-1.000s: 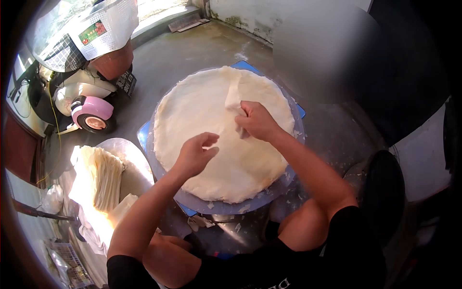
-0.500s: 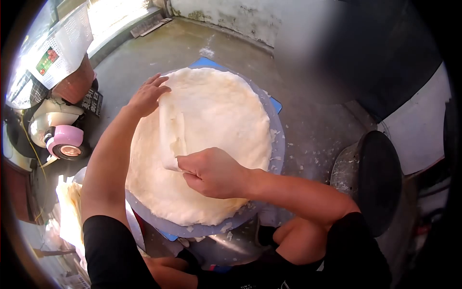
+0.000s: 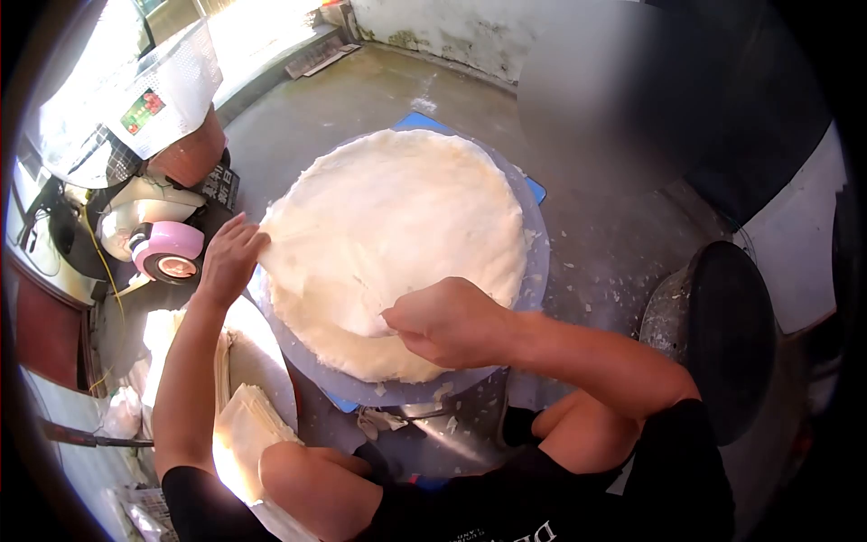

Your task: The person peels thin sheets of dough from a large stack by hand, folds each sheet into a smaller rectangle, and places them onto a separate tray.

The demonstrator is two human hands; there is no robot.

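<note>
A wide, round stack of thin, pale dough sheets [image 3: 433, 199] lies on a round grey board [image 3: 537, 262] in front of me. My right hand [image 3: 447, 323] is closed in a pinch on a thin dough sheet [image 3: 339, 294] over the near part of the stack. At the left rim of the stack, my left hand [image 3: 233, 257] pinches the far end of this sheet, which stretches between the two hands. The fingertips of the right hand are partly hidden behind its knuckles.
Folded, cut pale sheets [image 3: 248, 429] sit at the lower left beside my knee. A white perforated basket [image 3: 176, 81] and a pink ring-shaped object [image 3: 176, 244] are at the left. A dark round pan-like object [image 3: 731, 339] leans at the right. Flakes litter the floor.
My left hand has come from the far rim down to the left edge, drawing the sheet's end along. The folded strip has spread out. My right hand is slightly further right, still pinching.
</note>
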